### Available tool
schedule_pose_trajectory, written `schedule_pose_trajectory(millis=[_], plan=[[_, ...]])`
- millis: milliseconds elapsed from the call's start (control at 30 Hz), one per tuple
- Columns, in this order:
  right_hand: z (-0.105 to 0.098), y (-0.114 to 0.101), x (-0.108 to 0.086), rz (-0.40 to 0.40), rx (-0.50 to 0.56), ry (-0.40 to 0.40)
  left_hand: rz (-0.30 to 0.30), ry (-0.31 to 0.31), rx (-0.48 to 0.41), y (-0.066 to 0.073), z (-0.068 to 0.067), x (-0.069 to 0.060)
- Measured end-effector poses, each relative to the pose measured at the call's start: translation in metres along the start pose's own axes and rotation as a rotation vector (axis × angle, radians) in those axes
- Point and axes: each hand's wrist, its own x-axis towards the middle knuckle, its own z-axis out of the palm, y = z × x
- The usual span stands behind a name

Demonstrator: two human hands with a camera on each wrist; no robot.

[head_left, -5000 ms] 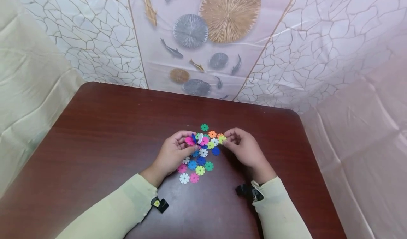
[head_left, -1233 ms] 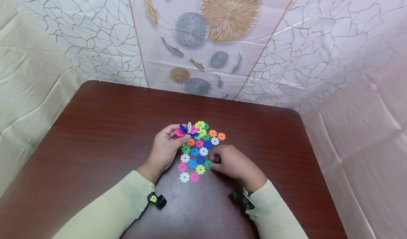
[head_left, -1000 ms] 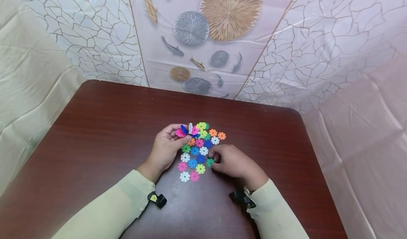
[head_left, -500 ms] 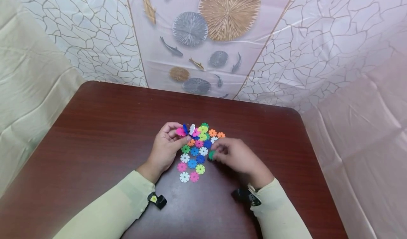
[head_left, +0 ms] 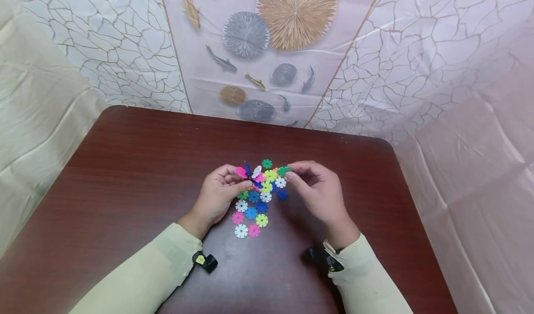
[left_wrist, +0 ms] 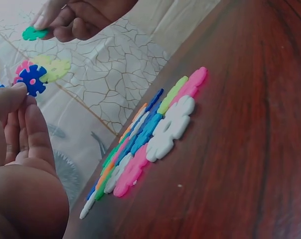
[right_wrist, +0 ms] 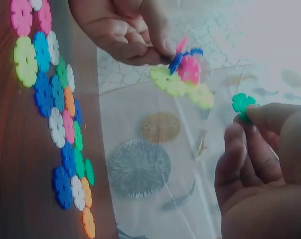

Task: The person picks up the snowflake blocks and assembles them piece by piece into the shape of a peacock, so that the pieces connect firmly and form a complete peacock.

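Observation:
My left hand [head_left: 220, 189] pinches a joined cluster of notched plastic discs between thumb and fingers. In the right wrist view the cluster shows a pink disc [right_wrist: 190, 69], blue discs and two yellow discs [right_wrist: 168, 81] at its edge. My right hand [head_left: 319, 191] pinches one green notched disc [head_left: 284, 171] by its rim, just right of the cluster. The left wrist view shows a gap between that green disc [left_wrist: 35, 33] and the yellow discs [left_wrist: 52, 68]. Both hands are above the table, and the cluster partly hides the loose discs under it.
Loose notched discs lie flat on the brown table [head_left: 146, 165], among them a white one [head_left: 241, 231], a pink one [head_left: 254, 230], a dark blue one [head_left: 282, 195] and a green one [head_left: 267, 163]. A patterned cloth [head_left: 288, 96] hangs behind the table's far edge.
My right hand has picked up the green disc from the right side of the loose discs and carried it up beside the cluster. The left hand keeps its hold, the cluster slightly turned.

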Motion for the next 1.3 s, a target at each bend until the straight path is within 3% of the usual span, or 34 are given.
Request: schedule_pose_trajectory(millis=[433,833,1300], plan=[[0.0057,-0.001,-0.0015,-0.02,-0.154,-0.053,-0.014,-0.039,0.161,0.0019,0.0017,-0.0047],[0.0062,-0.0015,-0.0027,-0.03,-0.196,-0.068,0.015,-0.049,0.167,0.0026,0.0028,-0.0053],[0.0052,-0.0017,-0.0037,-0.095,-0.206,-0.087,0.028,-0.033,0.215,0.0025,0.0044,-0.0069]])
